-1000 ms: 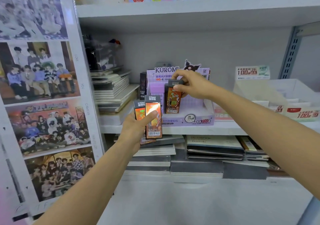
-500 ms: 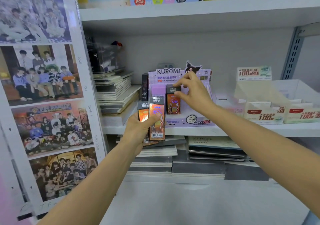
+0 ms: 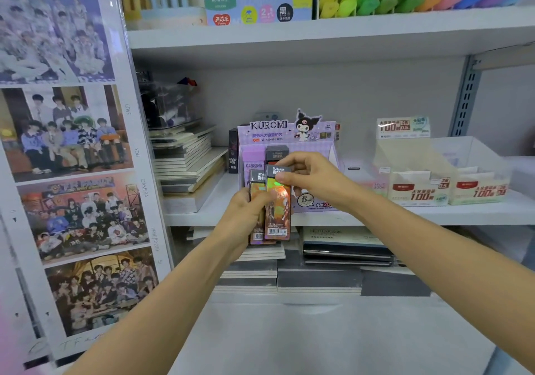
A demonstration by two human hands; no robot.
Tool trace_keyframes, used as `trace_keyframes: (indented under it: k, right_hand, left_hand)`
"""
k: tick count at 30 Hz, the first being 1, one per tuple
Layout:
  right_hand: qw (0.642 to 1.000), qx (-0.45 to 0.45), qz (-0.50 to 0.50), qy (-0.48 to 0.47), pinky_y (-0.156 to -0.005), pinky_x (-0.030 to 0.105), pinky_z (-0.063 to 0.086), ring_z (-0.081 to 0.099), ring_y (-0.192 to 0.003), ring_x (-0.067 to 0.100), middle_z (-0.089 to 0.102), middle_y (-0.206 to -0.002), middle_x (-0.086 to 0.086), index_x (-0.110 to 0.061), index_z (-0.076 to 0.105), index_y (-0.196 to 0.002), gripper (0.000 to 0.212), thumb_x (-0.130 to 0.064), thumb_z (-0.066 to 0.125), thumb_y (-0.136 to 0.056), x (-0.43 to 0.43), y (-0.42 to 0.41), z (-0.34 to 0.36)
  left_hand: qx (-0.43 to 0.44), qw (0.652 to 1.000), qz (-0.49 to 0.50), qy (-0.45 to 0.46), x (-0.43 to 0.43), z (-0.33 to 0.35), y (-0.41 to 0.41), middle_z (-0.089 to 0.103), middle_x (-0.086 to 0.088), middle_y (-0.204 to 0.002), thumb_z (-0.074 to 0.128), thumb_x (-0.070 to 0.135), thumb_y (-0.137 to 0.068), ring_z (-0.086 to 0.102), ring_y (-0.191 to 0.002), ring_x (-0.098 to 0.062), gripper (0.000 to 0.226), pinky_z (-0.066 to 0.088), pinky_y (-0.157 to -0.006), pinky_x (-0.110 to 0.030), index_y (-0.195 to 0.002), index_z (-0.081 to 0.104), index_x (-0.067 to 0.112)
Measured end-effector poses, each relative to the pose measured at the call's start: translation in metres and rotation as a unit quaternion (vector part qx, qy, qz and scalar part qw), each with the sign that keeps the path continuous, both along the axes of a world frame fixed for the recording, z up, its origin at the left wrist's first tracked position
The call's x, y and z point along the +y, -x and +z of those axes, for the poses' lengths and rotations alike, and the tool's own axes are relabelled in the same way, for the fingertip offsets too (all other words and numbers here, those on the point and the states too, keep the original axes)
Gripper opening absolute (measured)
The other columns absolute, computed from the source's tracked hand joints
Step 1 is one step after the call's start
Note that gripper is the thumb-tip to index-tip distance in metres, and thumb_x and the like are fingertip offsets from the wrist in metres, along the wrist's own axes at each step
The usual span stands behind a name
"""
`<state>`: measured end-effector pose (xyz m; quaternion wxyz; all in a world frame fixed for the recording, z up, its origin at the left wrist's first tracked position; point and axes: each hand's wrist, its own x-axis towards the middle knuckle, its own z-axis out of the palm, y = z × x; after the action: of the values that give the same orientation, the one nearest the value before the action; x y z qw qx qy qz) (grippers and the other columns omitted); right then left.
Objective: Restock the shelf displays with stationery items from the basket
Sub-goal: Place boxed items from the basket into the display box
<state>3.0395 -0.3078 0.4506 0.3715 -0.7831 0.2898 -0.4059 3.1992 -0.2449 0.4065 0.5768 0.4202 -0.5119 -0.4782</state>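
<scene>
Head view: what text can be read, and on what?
"KUROMI": purple display box.
"ULTRAMAN": front orange pack.
"2B 0.5mm": same box's front.
"100", "2B 0.5": white header card.
"LOVE", "YOU", "CAMERA": poster sheet margin.
"NOTEBOOK": notebook cover.
Barcode digits and Chinese print: too blurred.

The left hand point(image 3: 244, 220) grips a rear pack point(image 3: 257, 185) and a front pack point(image 3: 278, 209) together, upright, barcodes at the bottom, in front of the shelf point(image 3: 405, 215) edge. The right hand point(image 3: 314, 178) pinches the front pack's dark top between thumb and fingers. Just behind stands a purple Kuromi display point(image 3: 289, 136) with a purple box point(image 3: 253, 159) and a dark box point(image 3: 277, 152) inside. Notebooks point(image 3: 185, 160) are stacked to its left, beige boxes point(image 3: 419, 185) stand to its right, and posters point(image 3: 66, 131) cover the left panel.
</scene>
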Motion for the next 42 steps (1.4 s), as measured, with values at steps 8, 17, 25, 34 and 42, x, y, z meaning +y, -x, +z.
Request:
trace_keyframes:
  k: [8,17,25,34,42]
  right_hand:
    - [0.986,-0.141,-0.089,0.020,-0.066,0.022,0.054,0.063,-0.081,0.012,0.067,-0.097,0.009,-0.010,0.054,-0.103,0.009,-0.007,0.058,-0.095,-0.016,0.031,0.025]
    - [0.987,-0.047,-0.095,0.117,-0.069,0.026,0.059,0.067,-0.086,0.020,0.068,-0.097,0.014,-0.005,0.055,-0.101,0.010,0.000,0.059,-0.093,-0.033,0.015,0.030]
    - [0.969,0.104,-0.113,0.193,-0.078,0.034,0.059,0.068,-0.083,0.013,0.069,-0.089,-0.002,-0.020,0.058,-0.098,0.009,-0.014,0.063,-0.093,-0.044,0.007,0.027]
    - [0.947,0.087,-0.153,0.270,-0.082,0.036,0.054,0.060,-0.092,0.018,0.064,-0.101,0.004,-0.011,0.063,-0.103,0.023,-0.012,0.074,-0.083,-0.045,-0.014,0.017]
    - [0.928,0.083,-0.205,0.300,-0.081,0.021,0.039,0.047,-0.097,0.012,0.047,-0.106,0.001,-0.011,0.071,-0.108,0.023,-0.020,0.072,-0.087,-0.045,-0.010,0.005]
  left_hand:
    - [0.032,0.996,0.079,0.036,-0.003,0.000,-0.012,0.076,-0.006,-0.089,0.051,0.024,-0.100,0.072,-0.075,-0.019,0.016,0.057,-0.060,-0.031,-0.112,0.058,0.017]
    - [-0.019,0.990,0.133,0.037,-0.010,-0.009,-0.025,0.074,-0.006,-0.100,0.051,0.028,-0.099,0.073,-0.084,-0.015,0.018,0.059,-0.072,-0.034,-0.114,0.059,0.021]
    - [-0.040,0.991,0.126,0.017,-0.015,-0.018,-0.026,0.071,-0.006,-0.107,0.052,0.030,-0.099,0.069,-0.098,-0.021,0.007,0.054,-0.092,-0.046,-0.100,0.059,0.031]
    - [-0.023,0.994,0.110,0.010,-0.018,-0.022,-0.031,0.076,-0.004,-0.093,0.056,0.027,-0.097,0.073,-0.089,-0.021,0.015,0.059,-0.081,-0.040,-0.108,0.062,0.020]
    - [-0.032,0.993,0.111,0.015,-0.011,-0.016,-0.025,0.075,-0.005,-0.088,0.063,0.012,-0.092,0.071,-0.073,-0.019,0.015,0.058,-0.062,-0.029,-0.101,0.064,0.024]
